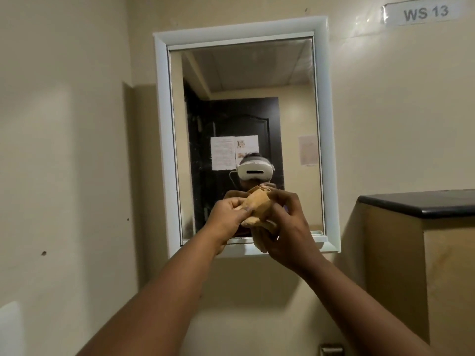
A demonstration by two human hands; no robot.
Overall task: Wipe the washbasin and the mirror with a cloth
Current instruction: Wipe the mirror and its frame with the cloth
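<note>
A white-framed mirror point(246, 104) hangs on the cream wall straight ahead. Both arms are raised in front of its lower part. My left hand point(226, 217) and my right hand point(285, 227) together hold a bunched tan cloth point(258, 205) between them, a little in front of the glass. A tail of the cloth hangs below my right hand. The mirror reflects the hands, the cloth and a person wearing a white headset. The washbasin is out of view.
A cabinet with a dark top point(421, 204) stands out from the wall on the right. A "WS 13" label point(425, 12) is stuck at the top right. A metal fitting point(331, 349) shows at the bottom edge. A white object point(10, 327) sits at the bottom left.
</note>
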